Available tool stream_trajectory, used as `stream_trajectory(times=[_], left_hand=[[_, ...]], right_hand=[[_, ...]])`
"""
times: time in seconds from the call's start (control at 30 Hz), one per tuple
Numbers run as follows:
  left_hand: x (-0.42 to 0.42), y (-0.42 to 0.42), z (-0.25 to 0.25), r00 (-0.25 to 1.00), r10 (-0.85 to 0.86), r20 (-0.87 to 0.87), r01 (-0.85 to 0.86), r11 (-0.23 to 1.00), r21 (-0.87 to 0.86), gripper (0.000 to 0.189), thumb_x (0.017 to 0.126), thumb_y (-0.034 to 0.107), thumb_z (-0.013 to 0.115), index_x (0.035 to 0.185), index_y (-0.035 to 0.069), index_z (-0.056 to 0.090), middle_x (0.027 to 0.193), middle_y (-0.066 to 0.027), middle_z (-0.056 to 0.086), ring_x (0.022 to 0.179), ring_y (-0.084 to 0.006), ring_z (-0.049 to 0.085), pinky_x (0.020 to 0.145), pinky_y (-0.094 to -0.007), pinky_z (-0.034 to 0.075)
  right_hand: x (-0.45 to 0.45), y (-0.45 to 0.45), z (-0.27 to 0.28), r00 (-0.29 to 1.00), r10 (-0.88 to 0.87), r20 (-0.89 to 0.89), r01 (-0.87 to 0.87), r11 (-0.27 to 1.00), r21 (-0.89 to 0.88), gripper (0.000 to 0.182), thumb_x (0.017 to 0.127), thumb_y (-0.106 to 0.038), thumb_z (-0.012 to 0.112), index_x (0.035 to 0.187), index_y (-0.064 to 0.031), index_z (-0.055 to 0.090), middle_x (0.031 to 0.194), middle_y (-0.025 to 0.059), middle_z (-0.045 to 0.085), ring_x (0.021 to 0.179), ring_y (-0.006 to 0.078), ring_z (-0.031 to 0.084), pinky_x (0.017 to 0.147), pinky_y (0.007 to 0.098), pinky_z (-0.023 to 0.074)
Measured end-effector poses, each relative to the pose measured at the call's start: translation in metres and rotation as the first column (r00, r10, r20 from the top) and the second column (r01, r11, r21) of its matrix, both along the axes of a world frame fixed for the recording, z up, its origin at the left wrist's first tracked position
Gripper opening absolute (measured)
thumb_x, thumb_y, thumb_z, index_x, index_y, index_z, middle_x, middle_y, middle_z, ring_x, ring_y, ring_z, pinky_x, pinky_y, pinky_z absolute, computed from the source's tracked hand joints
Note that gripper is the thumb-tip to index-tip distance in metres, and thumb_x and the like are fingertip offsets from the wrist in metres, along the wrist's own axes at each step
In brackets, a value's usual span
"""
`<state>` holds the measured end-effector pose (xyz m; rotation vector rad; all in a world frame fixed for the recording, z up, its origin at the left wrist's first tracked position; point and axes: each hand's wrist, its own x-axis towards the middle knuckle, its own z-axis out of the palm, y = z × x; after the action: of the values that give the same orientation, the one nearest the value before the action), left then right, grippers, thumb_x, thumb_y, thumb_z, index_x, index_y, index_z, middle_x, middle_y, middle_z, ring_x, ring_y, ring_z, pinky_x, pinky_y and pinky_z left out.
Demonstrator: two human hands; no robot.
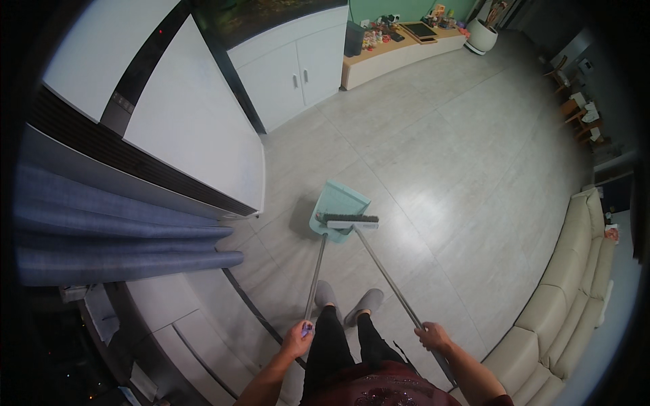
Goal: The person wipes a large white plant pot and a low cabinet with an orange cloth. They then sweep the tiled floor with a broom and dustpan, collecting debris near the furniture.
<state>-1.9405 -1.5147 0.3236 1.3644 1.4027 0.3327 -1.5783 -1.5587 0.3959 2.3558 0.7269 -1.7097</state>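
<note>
My left hand (pixel 297 339) grips the upper end of a grey metal handle (pixel 317 274), which runs down to a mint-green dustpan (pixel 340 198). A small purple piece shows at that hand. My right hand (pixel 433 336) is wrapped around the long pole (pixel 388 281) of a push broom. The broom's grey head (pixel 351 224), with dark bristles along its far side, lies across the dustpan's near part, its right end reaching past the pan. From this angle I cannot tell whether the bristles touch the pan. A little debris seems to lie by the head's left end.
Grey floor tiles (pixel 457 167) spread ahead. A white floor-standing appliance (pixel 198 122) and a blue curtain (pixel 122 254) stand left. Beyond are a white cabinet (pixel 284 76), a low bench (pixel 391 56) with toys, and a plant pot (pixel 481 36). A beige sofa (pixel 543 304) lines the right.
</note>
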Motion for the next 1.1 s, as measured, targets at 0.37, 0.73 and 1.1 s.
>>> stream_trajectory(times=[0.37, 0.73, 1.1], left_hand=[[0.012, 0.002, 0.001, 0.999, -0.032, 0.032, 0.032, 0.999, 0.001, 0.011, 0.069, 0.006, 0.049, 0.08, 0.004, 0.05, 0.065, -0.0136, 0.052, 0.06, -0.0278, 0.052, 0.057, -0.0327, 0.042], [0.023, 0.007, 0.009, 0.998, -0.056, 0.008, 0.056, 0.998, 0.025, 0.011, 0.07, 0.007, 0.048, 0.08, 0.005, 0.051, 0.062, -0.0125, 0.051, 0.056, -0.0261, 0.052, 0.054, -0.0322, 0.041], [0.028, 0.005, -0.022, 0.994, -0.078, 0.075, 0.068, 0.989, 0.131, 0.009, 0.07, 0.005, 0.048, 0.079, 0.004, 0.051, 0.057, -0.004, 0.047, 0.051, -0.0122, 0.045, 0.05, -0.0253, 0.038]], right_hand=[[0.004, 0.006, -0.001, 0.983, -0.168, -0.071, 0.177, 0.974, 0.141, 0.026, 0.08, -0.027, 0.05, 0.077, -0.0012, 0.049, 0.057, 0.0049, 0.049, 0.044, 0.0125, 0.047, 0.038, 0.0258, 0.0405], [0.016, -0.007, 0.005, 0.998, -0.055, -0.025, 0.055, 0.998, 0.004, 0.027, 0.078, -0.028, 0.052, 0.082, -0.0014, 0.051, 0.059, 0.0069, 0.052, 0.048, 0.0137, 0.05, 0.041, 0.0273, 0.0435], [0.017, -0.052, 0.001, 0.996, -0.084, -0.02, 0.085, 0.994, 0.065, 0.029, 0.077, -0.03, 0.051, 0.083, -0.0022, 0.053, 0.055, 0.0068, 0.051, 0.047, 0.0147, 0.052, 0.041, 0.0308, 0.0456]])
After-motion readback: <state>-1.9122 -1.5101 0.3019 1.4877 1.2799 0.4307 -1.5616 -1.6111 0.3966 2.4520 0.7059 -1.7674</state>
